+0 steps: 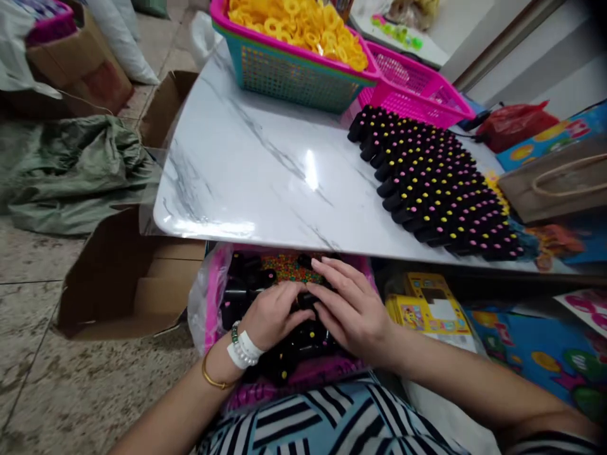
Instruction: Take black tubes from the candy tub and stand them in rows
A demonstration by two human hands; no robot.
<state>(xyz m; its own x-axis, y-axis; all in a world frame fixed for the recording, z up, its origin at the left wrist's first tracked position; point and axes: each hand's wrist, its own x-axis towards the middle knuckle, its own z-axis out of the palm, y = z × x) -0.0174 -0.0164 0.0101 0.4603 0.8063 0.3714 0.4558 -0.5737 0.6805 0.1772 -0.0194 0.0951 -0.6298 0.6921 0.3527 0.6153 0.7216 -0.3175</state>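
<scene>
Both of my hands are inside a pink basket [217, 297] below the table edge. My left hand [272, 313] pinches a small black plastic piece [307, 301] between thumb and fingers. From the other side, my right hand [355, 309] bends its fingers over the same piece; its thumb is hidden. More black pieces [303, 347] with pink or yellow dots lie around and beneath the hands. Tiny coloured beads [289, 266] show at the basket's far side, partly covered by black pieces.
On the marble-patterned table [251, 177] stand neat rows of dotted black pieces [436, 183]. Behind are a basket [294, 79] heaped with yellow rings [303, 28] and another pink basket [417, 88]. An open cardboard box [118, 278] sits at left, yellow packages [427, 309] at right.
</scene>
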